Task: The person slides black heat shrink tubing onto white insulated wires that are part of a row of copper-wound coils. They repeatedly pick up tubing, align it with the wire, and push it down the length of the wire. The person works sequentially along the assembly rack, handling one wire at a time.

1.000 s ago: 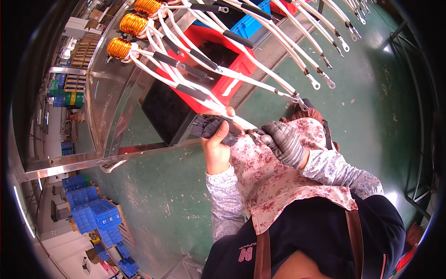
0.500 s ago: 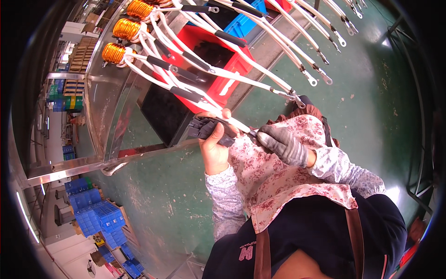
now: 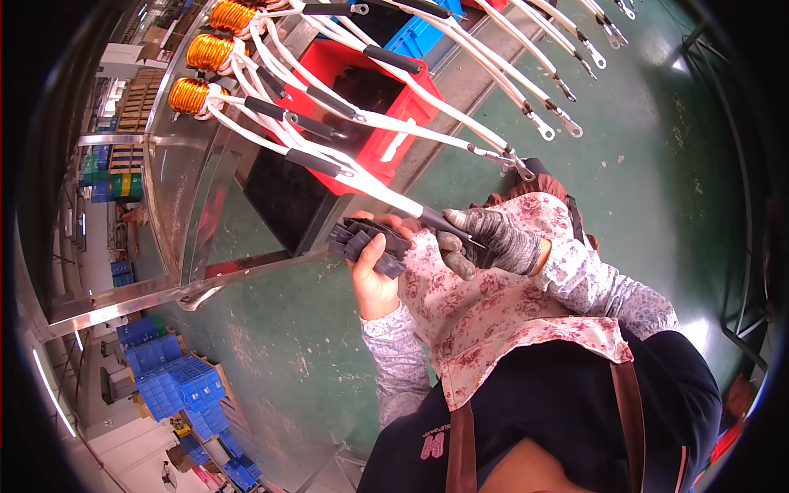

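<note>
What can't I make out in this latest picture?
In the head view:
How many dark pieces the left hand holds: they overlap, and fingers cover some.
The white cable's tip: dark sleeve and gloved right hand mostly hide it.
The red crate's contents: too dark.
The whole blue crate: cut off by the top edge.

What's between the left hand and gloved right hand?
In the head view, floral apron shows between left hand and right hand; a black sleeve on a white cable slants along the gap's top.
</note>
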